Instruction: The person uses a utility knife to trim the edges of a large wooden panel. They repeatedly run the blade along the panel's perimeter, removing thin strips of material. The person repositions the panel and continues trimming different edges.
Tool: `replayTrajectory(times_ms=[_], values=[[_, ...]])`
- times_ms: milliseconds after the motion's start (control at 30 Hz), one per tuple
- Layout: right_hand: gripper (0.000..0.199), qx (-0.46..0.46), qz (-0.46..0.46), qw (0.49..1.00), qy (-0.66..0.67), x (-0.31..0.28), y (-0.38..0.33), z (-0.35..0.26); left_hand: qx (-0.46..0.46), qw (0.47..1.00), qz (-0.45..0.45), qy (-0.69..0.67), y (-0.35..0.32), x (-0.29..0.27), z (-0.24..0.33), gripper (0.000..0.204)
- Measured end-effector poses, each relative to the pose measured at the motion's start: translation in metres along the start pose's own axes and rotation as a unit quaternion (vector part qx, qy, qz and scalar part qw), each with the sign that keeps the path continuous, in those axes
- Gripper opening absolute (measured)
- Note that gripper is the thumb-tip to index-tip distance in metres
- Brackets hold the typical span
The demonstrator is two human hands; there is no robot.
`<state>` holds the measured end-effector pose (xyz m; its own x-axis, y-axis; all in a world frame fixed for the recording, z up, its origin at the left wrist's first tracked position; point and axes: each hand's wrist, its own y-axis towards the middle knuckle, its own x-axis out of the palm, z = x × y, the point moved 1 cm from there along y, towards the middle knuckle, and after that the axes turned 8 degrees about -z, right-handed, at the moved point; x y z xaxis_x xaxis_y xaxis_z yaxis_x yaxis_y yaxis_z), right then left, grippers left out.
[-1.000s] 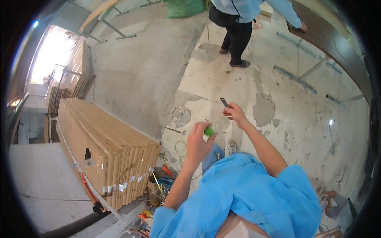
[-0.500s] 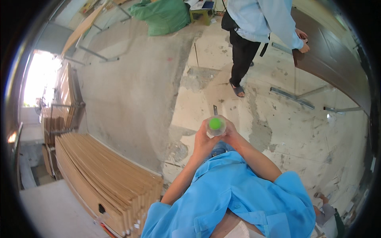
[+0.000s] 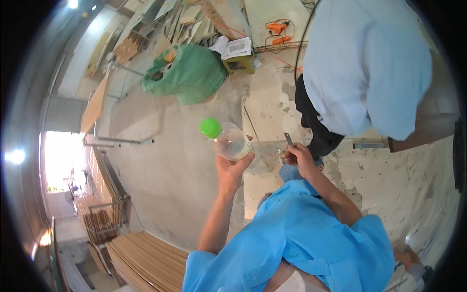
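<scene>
My left hand (image 3: 232,170) is raised and grips a clear plastic bottle (image 3: 228,141) with a green cap (image 3: 210,128), tilted with the cap up and to the left. My right hand (image 3: 297,156) is closed on a small dark flat tool (image 3: 288,139) that sticks up from the fingers. Both hands are held in front of my blue shirt (image 3: 301,243), a short way apart.
Another person in a light blue shirt (image 3: 365,63) and dark trousers stands close ahead at upper right. A green sack (image 3: 187,73), papers and an orange power tool (image 3: 277,27) lie farther off. Stacked wooden boards (image 3: 146,258) lie at lower left on the concrete floor.
The view has tilted up and the other person now looms closer. My left hand has lifted the bottle higher and tipped it leftward; my right hand still holds the tool.
</scene>
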<state>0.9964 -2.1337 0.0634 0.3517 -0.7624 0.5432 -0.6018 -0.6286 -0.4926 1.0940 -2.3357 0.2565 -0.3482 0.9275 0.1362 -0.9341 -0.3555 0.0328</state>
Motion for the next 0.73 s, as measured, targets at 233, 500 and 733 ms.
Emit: replayTrajectory(times_ms=[233, 500, 733], values=[[0.020, -0.164, -0.075, 0.983, -0.035, 0.069, 0.171, -0.161, -0.081, 0.994, -0.010, 0.078, 0.199, -0.053, -0.018, 0.071], [0.018, -0.216, 0.238, 0.947, 0.028, -0.014, 0.320, -0.249, -0.146, 0.950, -0.174, 0.213, 0.506, -0.082, -0.097, 0.073], [0.017, -0.320, 0.508, 0.799, 0.043, -0.098, 0.325, -0.350, -0.002, 0.765, -0.519, 0.381, 0.800, 0.028, -0.092, 0.078]])
